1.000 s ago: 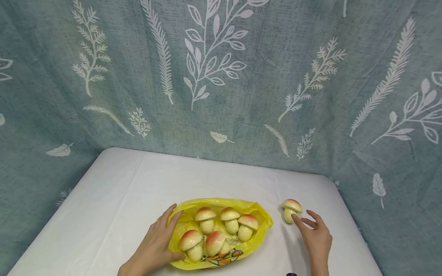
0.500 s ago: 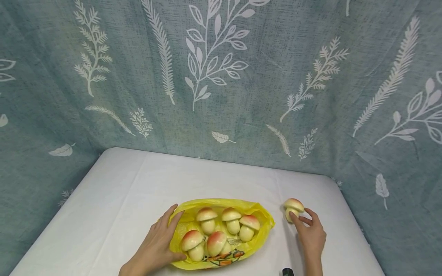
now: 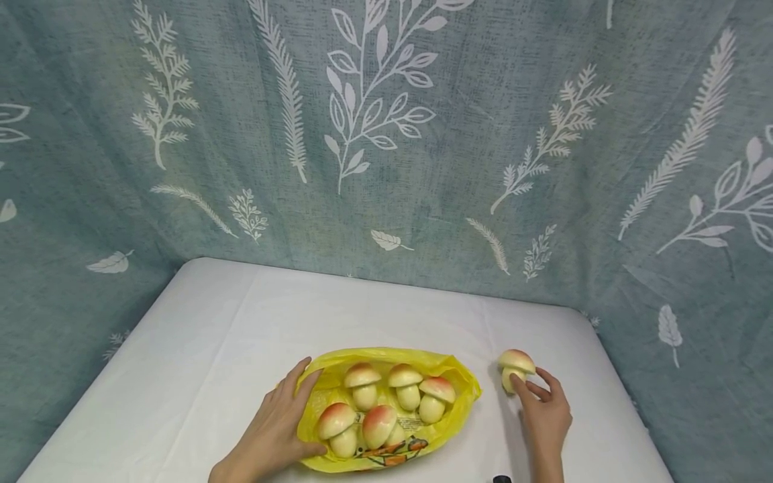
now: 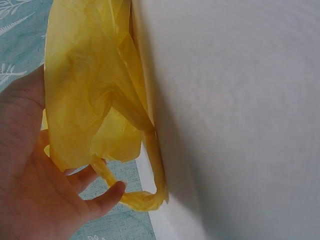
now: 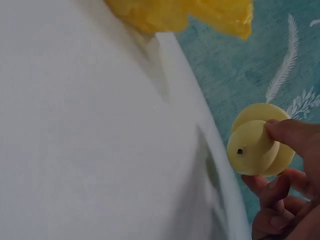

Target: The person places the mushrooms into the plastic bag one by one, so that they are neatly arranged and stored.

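Note:
A yellow plastic bag (image 3: 455, 419) lies with its mouth wide at the middle front of the table, several toy mushrooms (image 3: 379, 425) with reddish caps inside it. My left hand (image 3: 273, 424) holds the bag's left side, thumb over the front rim. In the left wrist view, a twisted handle loop (image 4: 156, 165) hangs by the fingertips. Right of the bag, my right hand (image 3: 546, 412) pinches another toy mushroom (image 3: 516, 362) by thumb and fingers, cap up. The right wrist view shows this mushroom's pale underside (image 5: 250, 145) with a small dark hole in the stem.
The white-covered table (image 3: 241, 322) extends behind and to both sides of the bag. A green-blue curtain (image 3: 423, 201) with white leaf prints stands along the back and sides. A small dark object (image 3: 502, 479) shows at the bottom edge, left of the right forearm.
My right hand's fingers have closed in on the mushroom from the right; the mushroom has shifted slightly. My left hand and the bag have stayed put.

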Demonstrator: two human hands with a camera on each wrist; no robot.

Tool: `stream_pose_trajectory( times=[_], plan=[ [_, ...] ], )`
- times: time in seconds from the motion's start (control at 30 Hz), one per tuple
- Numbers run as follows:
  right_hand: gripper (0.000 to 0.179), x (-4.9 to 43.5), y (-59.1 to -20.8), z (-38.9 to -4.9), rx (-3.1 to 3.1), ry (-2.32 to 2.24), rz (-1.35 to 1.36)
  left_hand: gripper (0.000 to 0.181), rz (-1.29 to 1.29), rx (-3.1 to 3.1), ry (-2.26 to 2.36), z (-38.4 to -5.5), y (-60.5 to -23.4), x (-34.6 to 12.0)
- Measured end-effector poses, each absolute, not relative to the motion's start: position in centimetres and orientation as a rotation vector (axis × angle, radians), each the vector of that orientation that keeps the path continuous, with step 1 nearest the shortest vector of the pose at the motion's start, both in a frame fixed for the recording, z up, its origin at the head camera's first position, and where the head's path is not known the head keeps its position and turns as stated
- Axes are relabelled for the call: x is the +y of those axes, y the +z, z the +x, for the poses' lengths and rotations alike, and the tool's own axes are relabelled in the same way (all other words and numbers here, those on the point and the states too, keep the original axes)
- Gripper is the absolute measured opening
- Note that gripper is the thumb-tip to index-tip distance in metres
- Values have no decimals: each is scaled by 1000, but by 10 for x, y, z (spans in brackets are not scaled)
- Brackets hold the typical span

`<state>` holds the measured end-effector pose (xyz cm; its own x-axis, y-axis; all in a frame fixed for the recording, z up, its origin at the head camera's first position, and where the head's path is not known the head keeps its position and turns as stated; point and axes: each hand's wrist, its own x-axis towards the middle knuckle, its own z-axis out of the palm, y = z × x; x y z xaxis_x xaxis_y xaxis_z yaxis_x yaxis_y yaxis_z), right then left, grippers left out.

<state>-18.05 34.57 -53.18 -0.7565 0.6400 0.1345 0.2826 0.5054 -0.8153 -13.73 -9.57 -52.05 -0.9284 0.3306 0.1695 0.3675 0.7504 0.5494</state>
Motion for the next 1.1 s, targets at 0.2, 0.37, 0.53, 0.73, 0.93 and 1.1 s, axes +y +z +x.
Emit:
stream_pose_trajectory(
  times=[0.2, 0.37, 0.53, 0.73, 0.93, 1.1],
  plan=[
    [61, 325, -503, -173, -2199, 1314, -695, 115, -576, -2880, -934, -138, -518, -96],
    [55, 293, -477, -164, -2159, 1484, -510, 115, -573, -2878, -931, -138, -517, -96],
    [52, 262, -465, -156, -2205, 1581, -274, 115, -573, -2876, -932, -138, -516, -96],
    [52, 236, -469, -152, -2312, 1623, -105, 115, -572, -2882, -931, -138, -516, -96],
    [54, 220, -477, -148, -2378, 1712, -59, 115, -575, -2892, -938, -137, -516, -96],
    [54, 213, -482, -145, -2463, 1726, -45, 115, -580, -2888, -944, -135, -517, -96]
  ],
)
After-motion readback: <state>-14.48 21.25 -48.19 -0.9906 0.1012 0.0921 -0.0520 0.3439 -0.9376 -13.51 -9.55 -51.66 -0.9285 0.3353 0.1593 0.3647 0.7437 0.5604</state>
